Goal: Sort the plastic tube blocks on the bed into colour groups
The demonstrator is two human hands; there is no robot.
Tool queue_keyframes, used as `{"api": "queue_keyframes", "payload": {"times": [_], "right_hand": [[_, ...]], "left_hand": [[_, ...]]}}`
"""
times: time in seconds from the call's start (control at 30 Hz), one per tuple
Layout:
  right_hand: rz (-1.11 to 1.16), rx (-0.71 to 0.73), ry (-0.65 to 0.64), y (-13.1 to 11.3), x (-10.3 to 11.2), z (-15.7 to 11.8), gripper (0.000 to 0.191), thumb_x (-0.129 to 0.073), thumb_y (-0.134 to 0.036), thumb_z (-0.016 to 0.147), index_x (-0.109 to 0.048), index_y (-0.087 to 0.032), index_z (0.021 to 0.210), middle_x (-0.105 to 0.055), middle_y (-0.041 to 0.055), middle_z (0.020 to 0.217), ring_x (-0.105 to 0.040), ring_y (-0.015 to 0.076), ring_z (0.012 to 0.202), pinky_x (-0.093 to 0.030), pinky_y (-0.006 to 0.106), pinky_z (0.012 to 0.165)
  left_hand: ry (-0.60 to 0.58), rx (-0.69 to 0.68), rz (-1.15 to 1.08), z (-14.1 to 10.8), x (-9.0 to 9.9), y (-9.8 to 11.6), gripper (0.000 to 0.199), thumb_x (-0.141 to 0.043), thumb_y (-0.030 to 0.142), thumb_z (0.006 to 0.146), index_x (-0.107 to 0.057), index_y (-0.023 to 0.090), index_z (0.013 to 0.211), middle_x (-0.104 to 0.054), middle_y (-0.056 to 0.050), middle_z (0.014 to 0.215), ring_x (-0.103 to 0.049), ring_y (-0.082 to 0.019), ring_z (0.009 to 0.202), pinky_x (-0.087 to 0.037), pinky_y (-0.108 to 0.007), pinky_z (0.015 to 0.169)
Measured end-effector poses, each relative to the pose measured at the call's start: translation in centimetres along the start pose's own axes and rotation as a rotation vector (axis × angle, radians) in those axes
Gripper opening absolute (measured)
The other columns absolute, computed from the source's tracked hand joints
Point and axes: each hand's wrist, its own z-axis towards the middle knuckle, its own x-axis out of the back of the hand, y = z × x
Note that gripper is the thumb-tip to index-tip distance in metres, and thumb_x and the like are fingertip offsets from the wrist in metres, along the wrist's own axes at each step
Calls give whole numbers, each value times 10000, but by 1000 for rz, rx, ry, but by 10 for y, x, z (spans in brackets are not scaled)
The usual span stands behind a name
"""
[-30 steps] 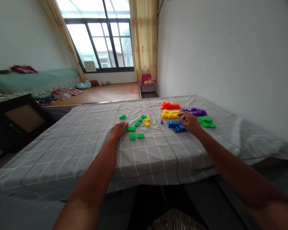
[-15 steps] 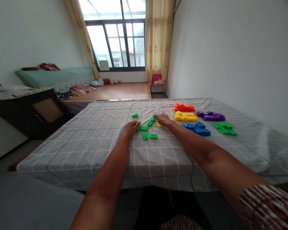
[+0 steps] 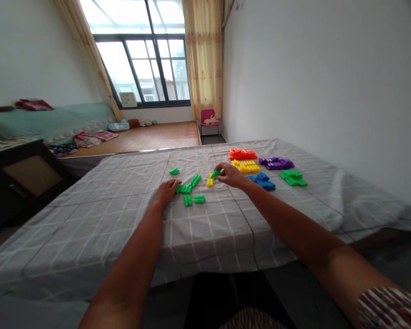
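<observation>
My right hand (image 3: 230, 175) pinches a small green plastic piece (image 3: 216, 174) just above a yellow piece (image 3: 210, 181) on the cloth. My left hand (image 3: 167, 190) has its fingers curled at the left end of a row of green pieces (image 3: 185, 189), gripping the endmost one, which is partly hidden. A slanted pair of green pieces (image 3: 195, 181) adjoins the row's right end. Nearer to me lie a green pair (image 3: 187, 201) standing lengthwise and another green pair (image 3: 199, 199) lying crosswise. Beyond my left hand sits one more green cluster (image 3: 174, 171).
Sorted piles lie on the right of the checked grey tablecloth (image 3: 123, 205): red-orange (image 3: 242, 154), yellow (image 3: 248, 166), purple (image 3: 276, 163), blue (image 3: 263, 182) and green (image 3: 293, 178). A white wall (image 3: 294, 82) borders the right side. Behind the table is a wooden bed platform (image 3: 164, 135).
My right hand has lifted a green piece off the end of the slanted group and moved it right, over the yellow piece. My left hand stays at the row. The view has turned right.
</observation>
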Motion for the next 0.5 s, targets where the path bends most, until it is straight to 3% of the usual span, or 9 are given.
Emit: {"api": "queue_keyframes", "payload": {"times": [0.13,0.27,0.37,0.5], "right_hand": [[132,-132,221,43,55,-58,248,-659,-346,773,-606,-174,943,-687,37,855,-649,155,742,-518,286,697],[-93,-302,455,101,105,-114,304,-656,-392,772,-619,-170,975,-681,54,843,-645,179,743,-524,307,684],[-338,-379,471,133,124,-144,271,-638,-346,789,-646,-165,991,-671,66,846,-638,183,739,-515,315,710],[-596,-436,405,151,128,-163,298,-643,-431,798,-695,-162,915,-666,121,945,-643,232,846,-503,350,783]], "left_hand": [[-9,8,29,2,1,1,493,-353,482,883,-732,200,1024,-739,-42,1047,-641,-208,980,-453,-262,859],[12,15,57,3,3,3,468,-370,475,862,-740,220,991,-736,-40,1063,-641,-214,999,-454,-267,867],[19,33,75,3,4,5,467,-370,477,858,-741,226,993,-738,-38,1061,-643,-213,999,-457,-264,864],[14,26,92,3,4,4,477,-364,481,859,-738,220,1000,-734,-38,1079,-640,-211,1024,-454,-256,877]]}}
